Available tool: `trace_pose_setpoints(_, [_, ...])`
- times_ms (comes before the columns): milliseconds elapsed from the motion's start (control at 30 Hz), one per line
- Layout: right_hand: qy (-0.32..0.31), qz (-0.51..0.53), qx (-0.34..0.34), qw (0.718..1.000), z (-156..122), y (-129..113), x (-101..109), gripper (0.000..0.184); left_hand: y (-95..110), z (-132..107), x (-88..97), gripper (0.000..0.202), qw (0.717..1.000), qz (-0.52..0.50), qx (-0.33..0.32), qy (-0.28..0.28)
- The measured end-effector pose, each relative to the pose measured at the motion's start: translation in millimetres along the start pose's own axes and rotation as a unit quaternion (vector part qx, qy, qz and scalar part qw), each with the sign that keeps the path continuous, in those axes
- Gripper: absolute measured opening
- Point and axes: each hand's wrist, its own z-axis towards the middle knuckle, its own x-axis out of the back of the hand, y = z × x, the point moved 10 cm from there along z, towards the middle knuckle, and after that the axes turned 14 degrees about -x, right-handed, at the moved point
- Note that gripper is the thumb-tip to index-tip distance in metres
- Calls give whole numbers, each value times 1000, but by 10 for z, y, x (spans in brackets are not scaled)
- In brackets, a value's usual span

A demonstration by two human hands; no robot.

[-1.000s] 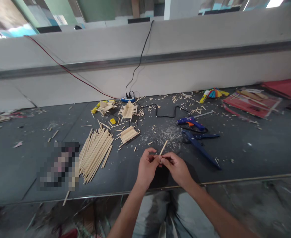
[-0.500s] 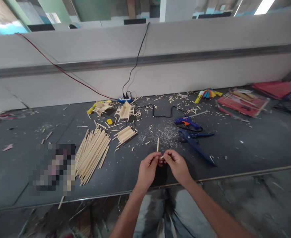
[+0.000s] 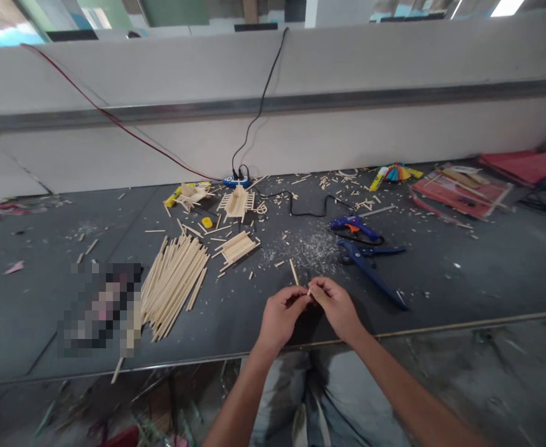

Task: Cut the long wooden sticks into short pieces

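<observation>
My left hand is closed, with thumb and index finger pinched together. A short wooden stick juts out beyond its fingers, tilted slightly left; its lower end is hidden. My right hand is closed too, its thumb and index finger pinching a small pale stick piece. The fingertips of both hands meet at this piece, low over the dark table. Right of the hands lie a blue cutter and a blue hot glue gun. Whitish crumbs are scattered just beyond my fingers.
A pile of wooden sticks lies to the left. Behind it are a small stick-built tray, two stick models, including a cart, and a blue power socket. Red folders lie at the far right.
The stick at my left hand has tipped to the left. My right hand has moved slightly up, and the small piece between the fingertips now points more upright. The view has shifted a little.
</observation>
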Motion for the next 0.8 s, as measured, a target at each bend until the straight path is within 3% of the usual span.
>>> trace_pose_setpoints(267, [-14, 20, -13, 1000, 18, 69, -5, 24, -24, -21, 63, 20, 999, 0, 11, 35])
trace_pose_setpoints(467, [-7, -4, -14, 1000, 17, 62, 19, 24, -9, -4, 48, 19, 999, 35, 8, 12])
trace_pose_setpoints(633, [-10, -26, 1, 1000, -3, 3, -1, 21, 53, -5, 5, 22, 995, 92, -30, -14])
trace_pose_setpoints(800, [13, -3, 10, 1000, 20, 2, 40, 21, 153, 2, 105, 24, 982, 168, -77, 29])
